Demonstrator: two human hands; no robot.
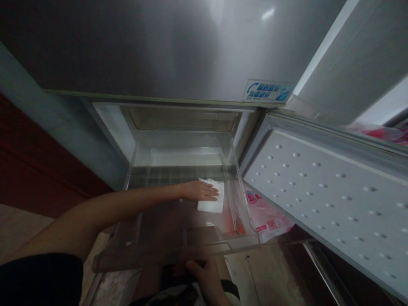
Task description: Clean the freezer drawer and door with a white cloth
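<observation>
A clear plastic fridge drawer (251,225) is pulled out of the lower compartment. Inside it, my left hand (204,190) lies flat, fingers stretched out, on a folded white paper tissue (214,207). The tissue rests against the drawer's floor towards the right side. My left arm reaches over the drawer's left wall. Below the front edge of the drawer is my right hand (207,274). Its thumb shows, but the other fingers are hidden or blurred, so whether it grips anything is unclear.
The lower fridge door (318,182) stands open on the right, its dimpled inner panel showing. Above the drawer is the shut grey upper door (143,51) with a blue-lettered sticker (267,91). A pink printed plastic bag (267,212) sits between drawer and door.
</observation>
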